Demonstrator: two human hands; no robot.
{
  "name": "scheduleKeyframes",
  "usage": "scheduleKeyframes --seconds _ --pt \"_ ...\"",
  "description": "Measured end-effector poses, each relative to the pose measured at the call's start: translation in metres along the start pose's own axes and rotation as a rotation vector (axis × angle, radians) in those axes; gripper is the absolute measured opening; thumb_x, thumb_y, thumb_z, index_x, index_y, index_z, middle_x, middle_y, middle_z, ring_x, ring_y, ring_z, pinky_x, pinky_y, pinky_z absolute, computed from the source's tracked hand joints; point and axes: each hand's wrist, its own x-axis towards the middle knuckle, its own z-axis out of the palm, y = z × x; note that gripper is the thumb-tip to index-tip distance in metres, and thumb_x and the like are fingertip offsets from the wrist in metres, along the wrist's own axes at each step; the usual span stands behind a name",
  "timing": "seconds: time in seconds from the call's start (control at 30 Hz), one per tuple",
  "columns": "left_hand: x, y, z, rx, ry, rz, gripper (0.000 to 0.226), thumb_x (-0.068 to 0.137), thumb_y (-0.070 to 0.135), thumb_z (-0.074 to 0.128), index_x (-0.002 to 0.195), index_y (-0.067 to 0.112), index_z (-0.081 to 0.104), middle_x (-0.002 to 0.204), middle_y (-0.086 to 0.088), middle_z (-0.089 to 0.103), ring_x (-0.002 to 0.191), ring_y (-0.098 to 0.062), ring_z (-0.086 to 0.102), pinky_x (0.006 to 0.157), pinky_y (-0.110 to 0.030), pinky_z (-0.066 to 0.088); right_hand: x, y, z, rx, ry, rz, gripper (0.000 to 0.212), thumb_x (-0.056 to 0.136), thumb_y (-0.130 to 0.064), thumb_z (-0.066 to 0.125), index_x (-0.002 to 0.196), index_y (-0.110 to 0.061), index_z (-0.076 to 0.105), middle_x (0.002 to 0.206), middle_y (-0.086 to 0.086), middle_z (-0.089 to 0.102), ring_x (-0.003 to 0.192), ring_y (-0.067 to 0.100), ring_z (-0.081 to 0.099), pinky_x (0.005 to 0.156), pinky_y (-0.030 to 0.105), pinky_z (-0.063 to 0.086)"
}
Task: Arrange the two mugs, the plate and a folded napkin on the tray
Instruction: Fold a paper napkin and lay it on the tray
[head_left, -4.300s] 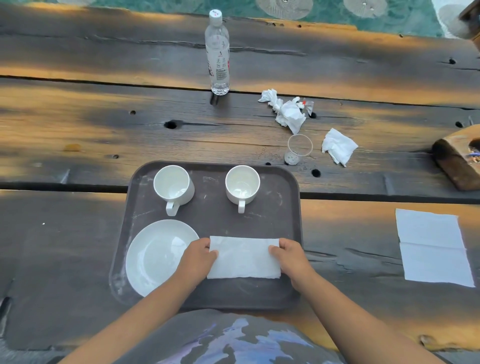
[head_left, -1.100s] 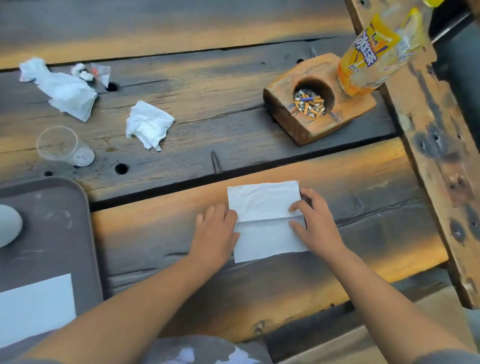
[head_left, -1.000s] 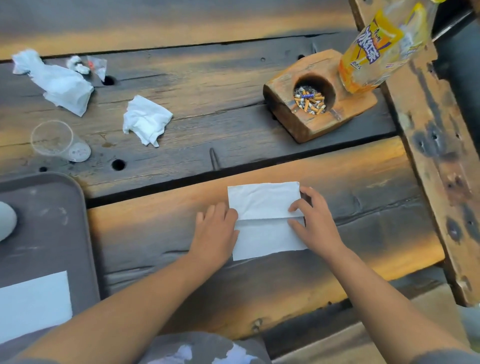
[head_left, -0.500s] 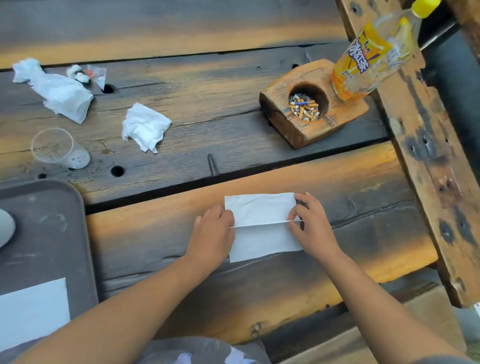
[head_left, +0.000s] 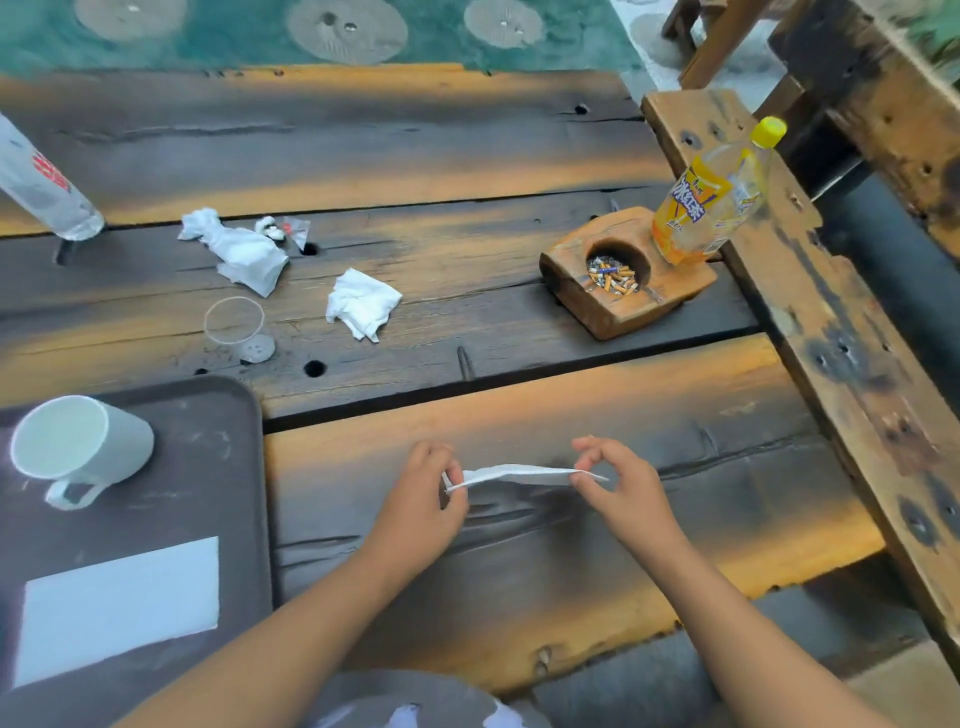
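From my end I see both hands out over the near plank of the desk, to the right of the tray. The left hand pinches the left end of a white napkin between thumb and fingertips, and the right hand pinches the right end the same way, its other fingers curled loosely above. The white napkin hangs between them, lifted off the wood and seen nearly edge-on, so I cannot tell how many layers it has. On the dark tray at the left edge of my view, a white mug stands at the far side with its handle turned towards me, and a folded napkin lies flat nearer to me, apart from the mug. Further back on the desk lie two crumpled tissues, with a clear plastic cup just beyond the far corner of the tray. A clear water bottle stands at the far left. To the right, a wooden ashtray block holds cigarette butts in its round hollow, and an orange drink bottle with a yellow cap stands on its far end.
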Motion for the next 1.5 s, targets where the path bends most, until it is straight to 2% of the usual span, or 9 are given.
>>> scheduleKeyframes --seconds 0.07,0.2,0.3,0.4,0.57,0.8,1.07,1.27,1.5 --pt "-0.01 -0.001 -0.008 -0.083 0.039 -0.087 0.026 0.089 0.007 0.063 0.079 0.027 0.051 0.116 0.011 0.053 0.108 -0.005 0.054 0.09 -0.007 0.034 -0.01 -0.01 0.004 0.084 0.033 0.017 0.024 0.086 -0.007 0.074 0.073 -0.022 0.061 0.102 -0.008 0.077 0.102 0.007 0.069 0.092 0.032 0.05" --pt "-0.031 -0.006 -0.031 -0.26 0.062 -0.258 0.021 0.089 0.005 0.065 0.075 0.018 0.054 0.123 0.006 0.063 0.121 -0.011 0.057 0.108 -0.036 0.039 -0.029 -0.035 0.016 0.178 0.039 -0.004 0.019 0.089 -0.011 0.073 0.075 -0.02 0.065 0.088 -0.001 0.077 0.078 0.012 0.068 0.072 0.03 0.051" --pt "-0.049 -0.009 -0.053 -0.428 0.066 -0.289 0.029 0.089 0.001 0.061 0.069 0.02 0.052 0.121 0.006 0.07 0.117 -0.012 0.062 0.1 -0.037 0.046 -0.039 -0.05 0.027 0.195 0.002 -0.04 0.017 0.09 -0.013 0.074 0.075 -0.016 0.066 0.073 0.012 0.067 0.063 0.011 0.05 0.061 0.03 0.039" --pt "-0.073 -0.011 -0.073 -0.574 0.082 -0.32 0.021 0.079 0.016 0.06 0.062 0.025 0.051 0.115 0.008 0.075 0.107 -0.012 0.066 0.088 -0.032 0.046 -0.05 -0.069 0.043 0.208 -0.027 -0.072 0.02 0.09 -0.008 0.074 0.073 -0.011 0.063 0.061 -0.006 0.051 0.054 0.002 0.04 0.053 0.02 0.032" --pt "-0.102 -0.027 -0.099 -0.688 0.15 -0.343 0.01 0.074 0.021 0.057 0.067 0.019 0.05 0.101 0.003 0.075 0.09 -0.022 0.066 0.077 -0.037 0.044 -0.066 -0.099 0.078 0.358 -0.128 -0.048 0.019 0.083 -0.02 0.072 0.076 -0.007 0.059 0.068 -0.003 0.056 0.061 0.007 0.049 0.055 0.019 0.037" --pt "-0.138 -0.058 -0.151 -0.622 0.227 -0.417 0.013 0.075 0.027 0.055 0.064 0.024 0.048 0.072 -0.005 0.043 0.071 -0.021 0.036 0.064 -0.036 0.027 -0.086 -0.129 0.143 0.374 -0.204 0.042 0.021 0.08 -0.032 0.064 0.076 -0.014 0.054 0.067 -0.006 0.057 0.062 0.01 0.052 0.057 0.025 0.039" --pt "-0.17 -0.112 -0.208 -0.736 0.207 -0.568 0.011 0.087 0.022 0.056 0.082 0.017 0.048 0.083 -0.01 0.049 0.079 -0.024 0.047 0.068 -0.036 0.039 -0.107 -0.17 0.218 0.391 -0.227 0.133 0.017 0.078 -0.031 0.063 0.072 -0.018 0.054 0.064 -0.009 0.061 0.057 0.008 0.056 0.052 0.017 0.043" --pt "-0.192 -0.152 -0.243 -0.788 0.2 -0.651 0.018 0.099 0.017 0.051 0.081 0.019 0.05 0.078 -0.003 0.056 0.068 -0.02 0.059 0.068 -0.036 0.05 -0.113 -0.189 0.273 0.341 -0.233 0.204 0.019 0.097 -0.014 0.064 0.089 0.003 0.059 0.076 0.005 0.067 0.067 0.018 0.061 0.063 0.03 0.048" --pt "-0.202 -0.185 -0.272 -0.879 0.165 -0.669 0.012 0.097 0.008 0.061 0.108 0.005 0.064 0.107 -0.013 0.076 0.098 -0.029 0.075 0.084 -0.046 0.061 -0.113 -0.199 0.326 0.306 -0.229 0.316 0.015 0.098 -0.018 0.063 0.091 -0.005 0.062 0.088 0.014 0.071 0.075 0.023 0.064 0.066 0.033 0.05"
